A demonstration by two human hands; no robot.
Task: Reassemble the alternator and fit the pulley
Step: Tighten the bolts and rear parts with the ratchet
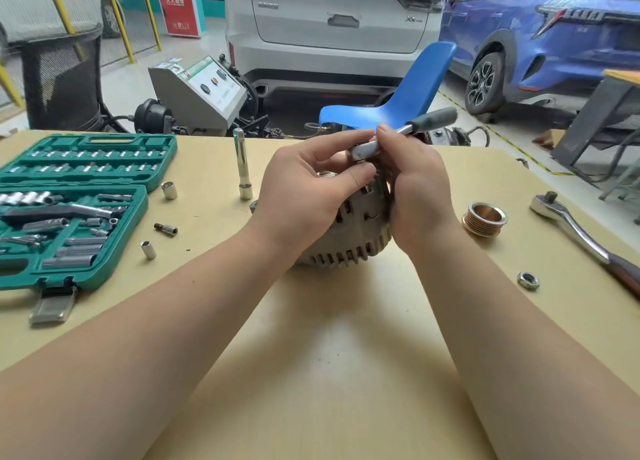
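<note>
Garage counter (329, 338) | both hands pinching nut driver (408, 128) onto alternator (349, 231) (case bolts, I'd guess) | next: pulley (484, 219), nut (528, 281)

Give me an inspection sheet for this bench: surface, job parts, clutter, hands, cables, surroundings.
Surface: tan table, parts and tools spread on it.
Job parts: alternator at centre under both hands; pulley loose to its right; nut loose, nearer than the pulley.
Clutter: open socket case at left; loose sockets beside it; extension bar standing upright; ratchet at right.
Hands: left hand steadies the alternator; right hand holds the driver over it.
Cables: nothing seen on the table.
Surroundings: blue chair, white car, blue car.
</note>
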